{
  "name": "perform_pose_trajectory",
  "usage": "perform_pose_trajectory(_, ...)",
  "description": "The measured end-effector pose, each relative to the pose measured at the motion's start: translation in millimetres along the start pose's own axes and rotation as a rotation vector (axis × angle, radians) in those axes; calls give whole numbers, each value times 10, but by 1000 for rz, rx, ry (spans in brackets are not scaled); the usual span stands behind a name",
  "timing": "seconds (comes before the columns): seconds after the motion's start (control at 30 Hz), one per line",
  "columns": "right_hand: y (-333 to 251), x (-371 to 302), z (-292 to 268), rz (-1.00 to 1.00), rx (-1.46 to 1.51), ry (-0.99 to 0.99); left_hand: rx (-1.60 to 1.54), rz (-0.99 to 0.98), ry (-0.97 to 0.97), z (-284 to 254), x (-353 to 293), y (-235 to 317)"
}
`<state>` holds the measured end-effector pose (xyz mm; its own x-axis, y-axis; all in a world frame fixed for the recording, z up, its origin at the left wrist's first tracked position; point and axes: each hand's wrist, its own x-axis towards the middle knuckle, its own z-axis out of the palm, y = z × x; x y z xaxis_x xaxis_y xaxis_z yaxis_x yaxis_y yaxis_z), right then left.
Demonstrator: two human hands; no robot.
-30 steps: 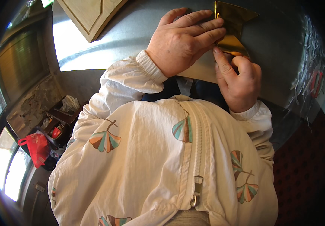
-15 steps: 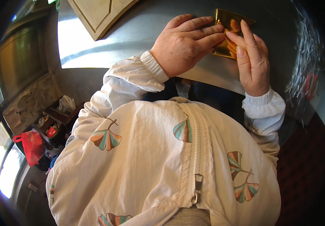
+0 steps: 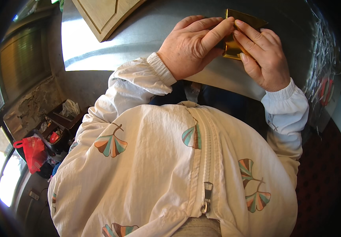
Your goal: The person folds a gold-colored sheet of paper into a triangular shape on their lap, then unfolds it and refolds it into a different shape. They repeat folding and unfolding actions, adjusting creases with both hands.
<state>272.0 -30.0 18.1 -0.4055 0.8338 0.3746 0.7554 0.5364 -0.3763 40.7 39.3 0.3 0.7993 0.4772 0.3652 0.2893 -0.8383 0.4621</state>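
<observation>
A shiny gold foil sheet point(image 3: 232, 47), seemingly folded, lies on the metal tabletop in front of me. Its left edge is beside the fingers of my left hand point(image 3: 196, 47), which is palm down with the fingers stretched out. From the right, my right hand point(image 3: 266, 57) lies over the foil, index and middle fingers extended on its surface and thumb apart near its lower edge. The fingertips of both hands meet near the foil's upper left part. My hands cover much of the foil, so its full shape is hidden.
A wooden board point(image 3: 107, 15) rests at the table's far left. Silvery strips point(image 3: 322, 55) hang or lie in a tangle at the right, with a red-handled tool point(image 3: 326, 91) by them. Lower left are a red plastic bag point(image 3: 32, 152) and a box of odds and ends point(image 3: 65, 118).
My right hand has turned and its fingers have come down flatter across the foil, its wrist shifting right. The left index finger has risen slightly toward the foil's upper part. The foil stays put.
</observation>
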Motion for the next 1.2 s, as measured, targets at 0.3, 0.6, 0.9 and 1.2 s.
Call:
perform_pose_trajectory(0.3,14,-37,77,6,-19,-7,13,-104,22,-71,-39,66)
perform_pose_trajectory(0.6,31,-33,86,4,4,9,-122,-381,147,34,-143,321)
perform_pose_trajectory(0.9,54,-55,117,-6,10,28,-63,-372,153,69,-117,321)
perform_pose_trajectory(1.2,47,-62,108,5,2,17,-143,-413,152,75,-86,288)
